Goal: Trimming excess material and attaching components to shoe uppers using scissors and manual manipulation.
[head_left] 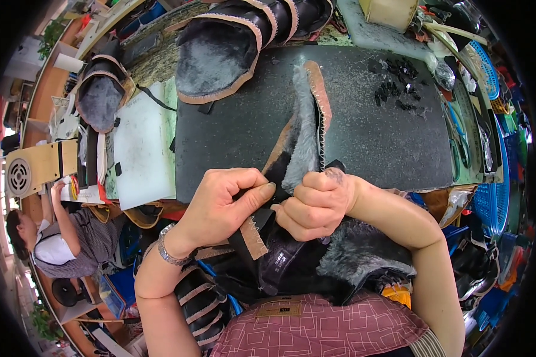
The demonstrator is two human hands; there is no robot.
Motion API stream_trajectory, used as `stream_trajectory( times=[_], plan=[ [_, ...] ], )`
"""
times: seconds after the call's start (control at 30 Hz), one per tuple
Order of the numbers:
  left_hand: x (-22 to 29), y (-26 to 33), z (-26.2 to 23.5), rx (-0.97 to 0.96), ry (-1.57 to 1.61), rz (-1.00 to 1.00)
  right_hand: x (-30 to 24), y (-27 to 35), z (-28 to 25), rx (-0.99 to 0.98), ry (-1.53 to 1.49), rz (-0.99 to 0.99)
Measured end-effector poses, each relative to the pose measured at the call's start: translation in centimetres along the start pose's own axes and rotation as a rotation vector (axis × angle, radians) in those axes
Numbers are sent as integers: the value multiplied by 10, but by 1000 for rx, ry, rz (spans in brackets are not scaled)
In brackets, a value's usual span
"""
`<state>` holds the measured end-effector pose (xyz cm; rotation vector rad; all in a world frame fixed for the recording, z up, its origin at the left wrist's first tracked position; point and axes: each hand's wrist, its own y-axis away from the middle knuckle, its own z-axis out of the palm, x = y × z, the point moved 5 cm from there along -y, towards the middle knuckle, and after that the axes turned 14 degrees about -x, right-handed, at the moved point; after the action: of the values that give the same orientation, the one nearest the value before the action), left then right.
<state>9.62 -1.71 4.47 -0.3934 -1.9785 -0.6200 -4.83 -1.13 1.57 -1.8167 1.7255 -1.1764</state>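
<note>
The left hand [227, 202] pinches, thumb against curled fingers, and the right hand [315, 205] is clenched, both gripping a black, grey-fur-lined, tan-edged piece [304, 149]. Its upper end rises before a dark rectangular mat [232, 143] (glossy black, fur-lined pieces [217, 56] lie beyond).

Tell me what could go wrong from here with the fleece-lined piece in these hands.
1. The left hand and right hand grip the fleece-lined piece close together; a hard pull could strain the zigzag stitching beside its tan strip.
2. Loose black scraps lie on the dark mat and might cling to the fleece if it brushes them.
3. The piece's raised end stands near the nested uppers, so a wide swing might nudge them.
</note>
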Motion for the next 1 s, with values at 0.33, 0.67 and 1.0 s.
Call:
stream_trajectory(
  times=[0.33,0.67,1.0],
  plan=[
    [2,2,2,13,-82,51,-1,0,0,-25,-7,-32],
    [-1,4,1,125,-54,117,-2,1,-2,34,-10,4],
    [2,0,3,96,-25,96,0,2,-4,29,-16,-3]
  ],
)
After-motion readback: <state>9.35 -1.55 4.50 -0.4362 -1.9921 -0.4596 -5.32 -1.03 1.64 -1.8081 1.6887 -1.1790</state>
